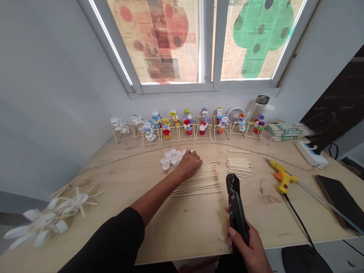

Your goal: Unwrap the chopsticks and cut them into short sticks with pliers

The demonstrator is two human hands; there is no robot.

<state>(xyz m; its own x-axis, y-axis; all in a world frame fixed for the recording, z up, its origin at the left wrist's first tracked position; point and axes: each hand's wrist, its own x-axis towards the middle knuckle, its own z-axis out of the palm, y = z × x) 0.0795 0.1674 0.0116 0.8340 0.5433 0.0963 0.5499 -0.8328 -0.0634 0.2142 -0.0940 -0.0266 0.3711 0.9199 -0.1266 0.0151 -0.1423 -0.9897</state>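
My right hand point(247, 242), near the front edge of the table, is wrapped round the handles of a black hand cutter point(237, 208) with a hooked jaw pointing away from me. Farther forward, my left hand point(190, 165) is curled palm down at the far edge of a row of thin wooden sticks point(199, 184). Its fingertips are hidden, so I cannot make out what they hold. White bottle caps point(170, 160) lie in a cluster just beyond and left of this hand. Short cut sticks point(239, 167) lie in a pile to the right.
Stick frames with coloured cap wheels point(187, 127) line the back. A yellow glue gun point(283, 176), power strip point(311, 153), dark phone-like slab point(338, 197) and bagged sticks point(287, 131) lie right. White paddle wheels point(45, 220) lie left. A cord point(136, 152) crosses the table.
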